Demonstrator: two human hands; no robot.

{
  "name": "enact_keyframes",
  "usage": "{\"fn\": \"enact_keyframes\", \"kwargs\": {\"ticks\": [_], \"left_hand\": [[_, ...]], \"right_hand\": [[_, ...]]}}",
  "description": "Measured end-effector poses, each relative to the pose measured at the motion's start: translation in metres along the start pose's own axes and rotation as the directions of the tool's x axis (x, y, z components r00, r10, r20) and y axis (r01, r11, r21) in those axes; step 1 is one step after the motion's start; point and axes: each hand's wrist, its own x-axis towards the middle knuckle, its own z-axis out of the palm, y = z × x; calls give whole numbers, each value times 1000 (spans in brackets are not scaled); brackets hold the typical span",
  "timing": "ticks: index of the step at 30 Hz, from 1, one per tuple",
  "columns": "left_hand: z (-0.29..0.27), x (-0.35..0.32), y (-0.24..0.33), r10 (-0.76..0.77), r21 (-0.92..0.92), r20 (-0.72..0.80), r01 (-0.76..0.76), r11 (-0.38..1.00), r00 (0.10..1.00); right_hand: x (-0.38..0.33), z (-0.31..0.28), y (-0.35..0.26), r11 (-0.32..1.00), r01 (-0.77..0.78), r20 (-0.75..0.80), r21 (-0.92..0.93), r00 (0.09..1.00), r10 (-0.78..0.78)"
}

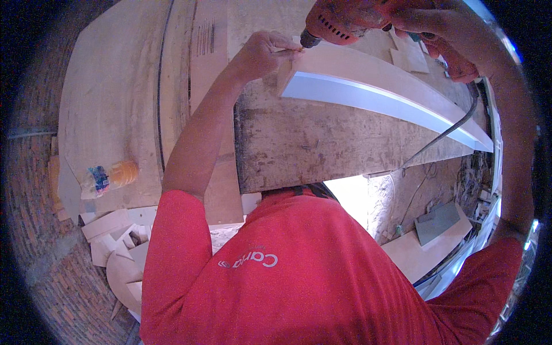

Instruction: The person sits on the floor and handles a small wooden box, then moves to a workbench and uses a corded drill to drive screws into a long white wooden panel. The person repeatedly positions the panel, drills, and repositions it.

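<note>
My right hand (pixel 440 26) grips the handle of an orange corded power drill (pixel 339 24) at the top of the view. The drill's dark chuck points down and left at the end of a long wooden piece (pixel 379 72) with a pale, white-looking lower face. Beside the chuck tip, my left hand (pixel 265 53) is closed in a pinch at that same end. Whatever sits between its fingers is too small to make out. The wooden piece lies across the worktable (pixel 310 138), running away to the right.
Wide plywood sheets (pixel 115 75) cover the left side, with several thin dark rods (pixel 205 37) on one board. A plastic bottle with orange contents (pixel 118 175) lies near the sheet's edge. Wood offcuts (pixel 121 241) are piled at lower left. The drill's cord (pixel 454 126) trails down right, towards boards (pixel 431 241).
</note>
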Motion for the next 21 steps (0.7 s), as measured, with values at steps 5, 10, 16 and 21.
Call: {"fn": "enact_keyframes", "kwargs": {"ticks": [5,10,16,21], "left_hand": [[-10,-9,-8,13,39,-29,-12,999,999],[-1,-6,-8,12,8,-53,-11,1000,999],[-2,-7,-9,5,-40,-69,-8,999,998],[-1,-8,-3,-92,-76,-59,87,993,994]], "right_hand": [[23,-7,2,993,100,111,-66,990,-92],[19,-2,8,989,134,54,-62,990,-131],[15,0,1,992,83,5,-93,997,-83],[21,-5,7,993,65,39,-99,997,-61]]}}
